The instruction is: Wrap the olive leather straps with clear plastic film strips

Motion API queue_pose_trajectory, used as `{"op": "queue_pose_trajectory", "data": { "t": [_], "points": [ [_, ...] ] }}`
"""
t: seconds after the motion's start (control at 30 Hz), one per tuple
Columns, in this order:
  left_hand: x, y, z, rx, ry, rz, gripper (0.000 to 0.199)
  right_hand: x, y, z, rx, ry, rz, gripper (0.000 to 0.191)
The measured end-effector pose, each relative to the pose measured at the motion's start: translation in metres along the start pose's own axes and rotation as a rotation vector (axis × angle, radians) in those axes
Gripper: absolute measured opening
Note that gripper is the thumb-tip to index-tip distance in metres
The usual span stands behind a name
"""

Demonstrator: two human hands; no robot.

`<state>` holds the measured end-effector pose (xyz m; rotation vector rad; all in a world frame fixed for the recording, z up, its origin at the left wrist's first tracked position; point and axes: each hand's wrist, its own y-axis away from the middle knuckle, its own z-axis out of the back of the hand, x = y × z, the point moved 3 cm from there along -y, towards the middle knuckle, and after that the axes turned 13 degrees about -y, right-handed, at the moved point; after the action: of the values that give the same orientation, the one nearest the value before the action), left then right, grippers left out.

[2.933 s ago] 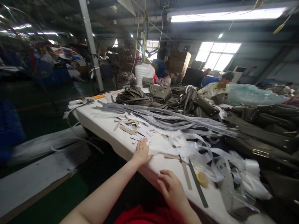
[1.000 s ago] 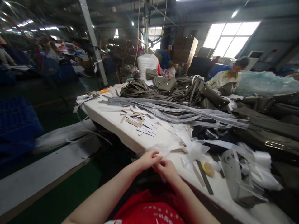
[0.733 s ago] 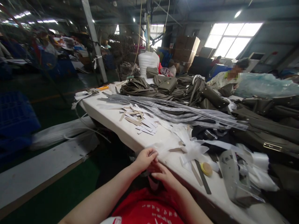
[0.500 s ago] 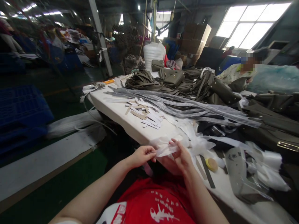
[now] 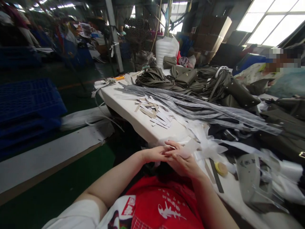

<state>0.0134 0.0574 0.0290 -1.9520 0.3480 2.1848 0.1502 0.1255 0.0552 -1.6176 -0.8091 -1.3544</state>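
My left hand (image 5: 156,155) and my right hand (image 5: 183,163) meet over the table's near edge, their fingers overlapping. A crumpled piece of translucent white film (image 5: 190,149) sticks out past the right hand's fingers. Both hands are closed about this film, though the overlap hides most of the fingertips' grip. Just beyond lies a heap of similar white film (image 5: 209,144). Cut paper and grey strips (image 5: 158,113) are scattered on the white tabletop (image 5: 126,105) ahead.
Long straps in clear film (image 5: 190,105) cross the table, with dark olive bags (image 5: 187,78) behind. To my right are a yellow tape roll (image 5: 221,169) and a clear plastic piece (image 5: 249,178). Blue pallets (image 5: 30,111) stand left. A co-worker (image 5: 252,71) is at the far right.
My hands have come together from apart, and the film stretched between them is now bunched and mostly covered. The view has turned slightly left.
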Motion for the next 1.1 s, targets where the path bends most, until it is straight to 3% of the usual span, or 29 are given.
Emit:
{"op": "queue_pose_trajectory", "data": {
  "t": [0.13,0.2,0.27,0.37,0.43,0.5,0.57,0.63,0.67,0.73,0.77,0.87,0.93,1.0,1.1],
  "points": [
    [0.009,-0.008,-0.024,0.169,0.338,0.027,0.065,0.006,0.007,0.013,0.07,0.038,0.002,0.034],
    [0.013,-0.008,-0.032,0.194,0.502,0.071,0.065,0.003,0.01,0.02,0.026,-0.01,-0.003,0.032],
    [0.017,-0.007,-0.033,0.095,0.551,0.114,0.055,-0.001,0.013,0.03,-0.12,-0.04,-0.006,0.029],
    [0.021,-0.004,-0.022,-0.103,0.39,0.129,0.046,-0.006,0.017,0.046,-0.384,0.015,-0.096,0.027],
    [0.024,-0.001,-0.015,-0.133,0.314,0.137,0.051,-0.007,0.019,0.052,-0.426,0.049,-0.151,0.026],
    [0.028,0.001,-0.014,-0.015,0.361,0.179,0.066,-0.005,0.02,0.05,-0.326,0.017,-0.146,0.022],
    [0.03,0.003,-0.022,0.217,0.464,0.236,0.08,-0.002,0.021,0.042,-0.167,-0.062,-0.124,0.018],
    [0.029,0.005,-0.033,0.403,0.524,0.264,0.073,0.0,0.022,0.031,-0.025,-0.126,-0.115,0.016],
    [0.027,0.005,-0.038,0.427,0.534,0.259,0.062,0.001,0.023,0.027,0.025,-0.141,-0.12,0.016],
    [0.024,0.003,-0.044,0.328,0.502,0.234,0.043,-0.001,0.024,0.025,0.047,-0.142,-0.135,0.017],
    [0.022,0.001,-0.043,0.208,0.455,0.219,0.038,-0.003,0.025,0.028,-0.006,-0.149,-0.145,0.021],
    [0.015,-0.001,-0.031,-0.298,0.192,0.145,0.037,-0.013,0.029,0.046,-0.36,-0.256,-0.14,0.047],
    [0.007,0.001,-0.022,-0.518,0.001,0.088,0.034,-0.022,0.033,0.055,-0.534,-0.392,-0.149,0.049],
    [0.001,0.002,-0.019,-0.566,-0.133,0.058,0.031,-0.028,0.034,0.056,-0.55,-0.488,-0.181,0.05],
    [-0.004,0.003,-0.018,-0.543,-0.241,0.053,0.028,-0.03,0.034,0.052,-0.538,-0.475,-0.176,0.05]
  ]
}}
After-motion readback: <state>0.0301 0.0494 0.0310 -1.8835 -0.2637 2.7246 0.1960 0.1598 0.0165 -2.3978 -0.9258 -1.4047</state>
